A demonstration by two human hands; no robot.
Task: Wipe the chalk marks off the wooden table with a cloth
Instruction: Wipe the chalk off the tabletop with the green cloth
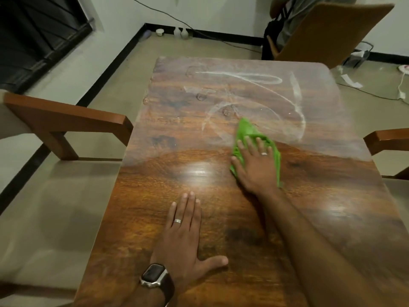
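Right hand [254, 167] presses flat on green cloth [247, 131] mid-table [155, 218]; left hand [183, 231] spread flat nearby.

The table [155, 196] top is flat and bare beyond the cloth [247, 131], open to the far edge. Near that edge stands a chair [332, 34]; armrests [66, 116] flank both table sides.

A wooden chair arm [66, 117] stands at the left, another [387, 140] at the right. Far right, a tan chair back [327, 34]; small white items, perhaps cups [159, 32], by the far wall.
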